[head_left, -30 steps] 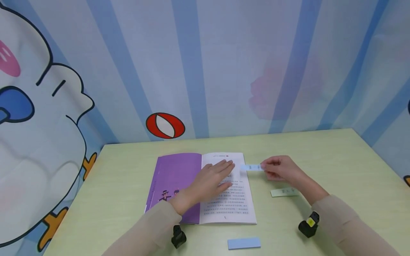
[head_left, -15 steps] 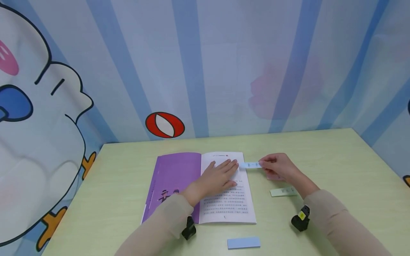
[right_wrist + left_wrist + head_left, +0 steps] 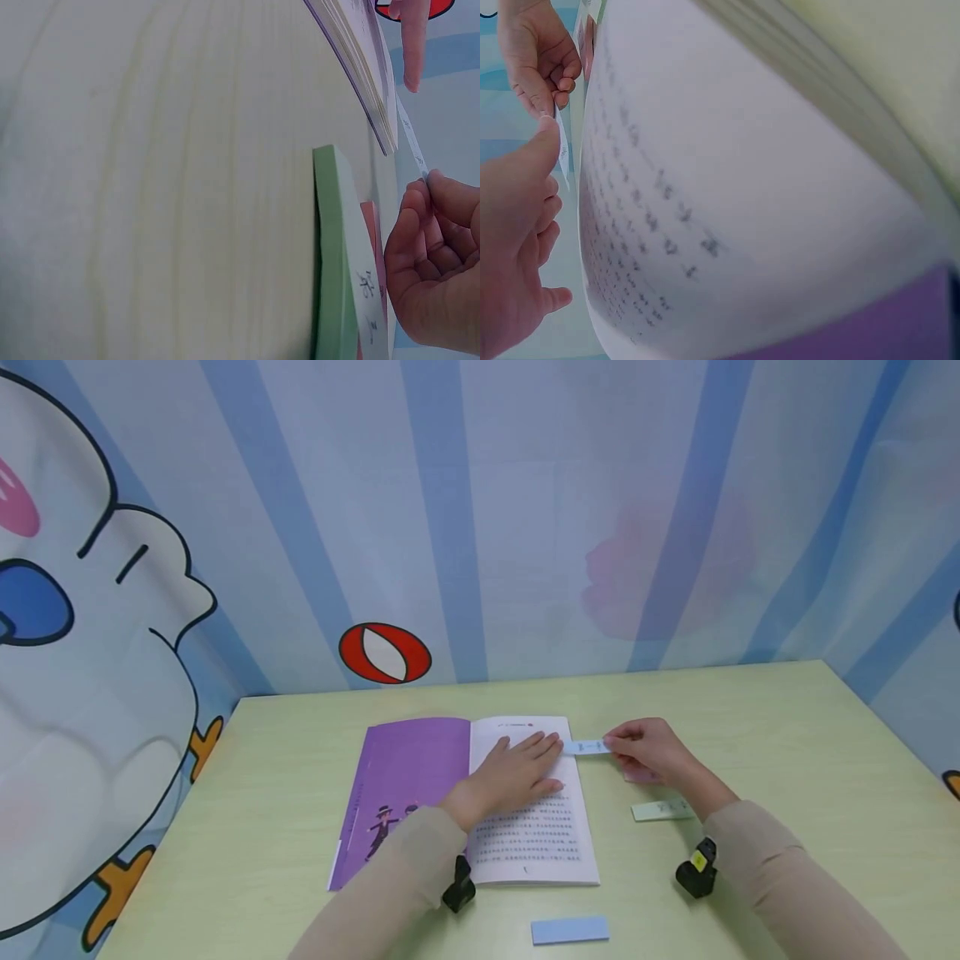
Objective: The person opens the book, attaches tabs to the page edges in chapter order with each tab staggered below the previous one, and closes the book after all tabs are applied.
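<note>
An open book [image 3: 536,843] lies on the table, purple page at left, printed white page at right. My left hand [image 3: 510,781] rests on the white page with straight, spread fingers. Between thumb and fingers, my right hand [image 3: 652,756] pinches a pale blue sticky note [image 3: 587,747] bearing handwriting. The note's far end overlaps the page's right edge, close to my left fingertips. In the right wrist view, the note [image 3: 412,139] stretches from the pinch to the book. Beneath my right hand sits a pink sticky-note pad [image 3: 641,774], partly hidden.
A green sticky-note pad [image 3: 660,811] with writing lies near my right wrist. Toward the table's front is a blue sticky-note pad [image 3: 570,931]. The pale wooden table [image 3: 285,793] meets a striped blue backdrop [image 3: 517,568] with cartoon prints behind it.
My left hand has slid right across the page toward its outer edge. My right hand, still pinching the sticky note, has shifted slightly left and away from me, uncovering some of the pink pad.
</note>
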Demonstrator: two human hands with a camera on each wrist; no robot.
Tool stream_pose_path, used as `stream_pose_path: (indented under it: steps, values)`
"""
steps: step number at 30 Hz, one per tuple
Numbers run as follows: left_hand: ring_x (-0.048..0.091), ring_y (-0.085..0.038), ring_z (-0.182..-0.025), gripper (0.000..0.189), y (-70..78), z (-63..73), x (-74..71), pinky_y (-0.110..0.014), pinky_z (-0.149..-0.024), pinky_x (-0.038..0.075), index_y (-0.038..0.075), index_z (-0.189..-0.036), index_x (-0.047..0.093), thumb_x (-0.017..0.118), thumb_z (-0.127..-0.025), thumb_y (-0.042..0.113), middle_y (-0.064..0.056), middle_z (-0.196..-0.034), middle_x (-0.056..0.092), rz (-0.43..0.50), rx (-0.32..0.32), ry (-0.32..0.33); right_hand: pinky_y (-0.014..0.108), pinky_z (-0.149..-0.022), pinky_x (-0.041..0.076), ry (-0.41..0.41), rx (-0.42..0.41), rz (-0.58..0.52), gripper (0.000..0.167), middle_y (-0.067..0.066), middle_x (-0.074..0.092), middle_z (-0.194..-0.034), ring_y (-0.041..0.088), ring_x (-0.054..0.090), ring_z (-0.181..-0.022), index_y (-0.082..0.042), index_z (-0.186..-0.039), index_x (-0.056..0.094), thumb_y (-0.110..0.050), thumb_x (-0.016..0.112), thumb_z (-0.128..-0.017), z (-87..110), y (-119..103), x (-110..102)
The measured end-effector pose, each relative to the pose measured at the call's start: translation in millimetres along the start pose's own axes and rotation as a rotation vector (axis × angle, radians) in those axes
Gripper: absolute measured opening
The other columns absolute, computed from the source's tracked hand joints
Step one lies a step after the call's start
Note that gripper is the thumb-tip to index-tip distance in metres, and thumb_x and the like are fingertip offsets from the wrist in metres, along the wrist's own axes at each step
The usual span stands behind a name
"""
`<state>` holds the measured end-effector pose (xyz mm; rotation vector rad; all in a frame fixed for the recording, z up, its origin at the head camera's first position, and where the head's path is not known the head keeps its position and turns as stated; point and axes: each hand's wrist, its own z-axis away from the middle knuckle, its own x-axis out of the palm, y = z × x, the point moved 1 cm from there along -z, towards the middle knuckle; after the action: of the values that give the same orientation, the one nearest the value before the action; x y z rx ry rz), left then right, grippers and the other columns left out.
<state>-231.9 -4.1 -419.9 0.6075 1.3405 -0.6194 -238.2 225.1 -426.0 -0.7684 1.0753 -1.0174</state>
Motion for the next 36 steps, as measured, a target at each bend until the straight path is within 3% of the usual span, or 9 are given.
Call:
stream_pose_path:
  steps: [10, 36]
  values:
    - [0.012, -0.015, -0.141, 0.062, 2.4, -7.3, 0.5, -0.05, -0.109, 0.02, 0.014, -0.15, 0.018, 0.029, -0.099, 0.048, 0.002, -0.154, 0.016, -0.017, -0.001, -0.014, 0.025, -0.054, 0.046, 0.043, -0.004, 0.063, 0.029, 0.008, 0.058, -0.078, 0.015, 0.05, -0.063, 0.003, -0.11, 0.062, -0.02, 0.059, -0.093, -5.1, 2, 1]
    - [0.014, -0.017, -0.141, 0.059, 2.1, -16.7, 5.3, -0.049, -0.11, 0.019, 0.018, -0.149, 0.02, 0.028, -0.099, 0.048, 0.005, -0.153, 0.018, -0.025, -0.009, -0.051, 0.026, -0.059, 0.046, 0.04, -0.029, 0.093, 0.029, 0.009, 0.059, -0.079, 0.016, 0.052, -0.065, 0.005, -0.111, 0.061, -0.018, 0.057, -0.094, -12.0, 2, 2]
